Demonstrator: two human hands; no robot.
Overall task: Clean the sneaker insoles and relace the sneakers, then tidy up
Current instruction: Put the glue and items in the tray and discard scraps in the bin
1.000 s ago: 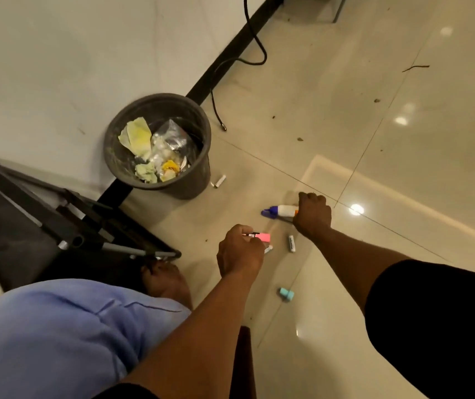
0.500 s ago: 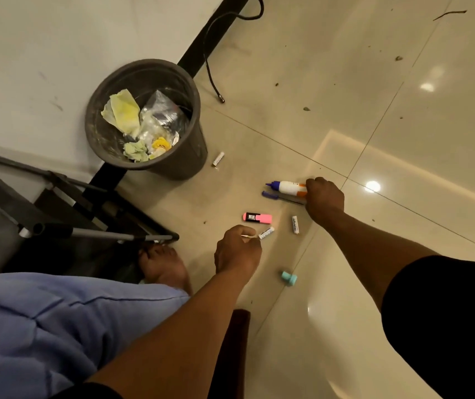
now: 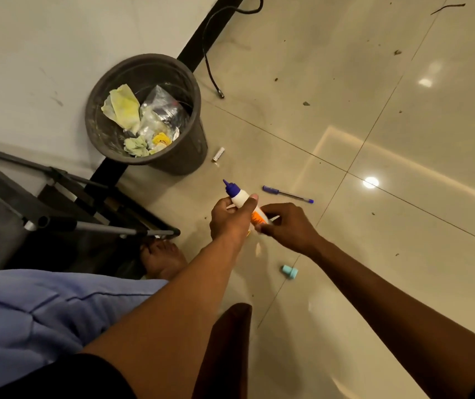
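Lifted off the floor (image 3: pixel 403 139) since before, the glue bottle (image 3: pixel 240 200) sits gripped between both hands, left hand (image 3: pixel 230 218) and right hand (image 3: pixel 286 228), and a squeeze could squirt glue.

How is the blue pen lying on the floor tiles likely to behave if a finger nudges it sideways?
The pen would probably roll or skid: its barrel looks slim and round, and the floor is glossy enough to mirror lights. It likely weighs very little, being so thin. It looks stiff and straight, so a grip near its middle should lift it level.
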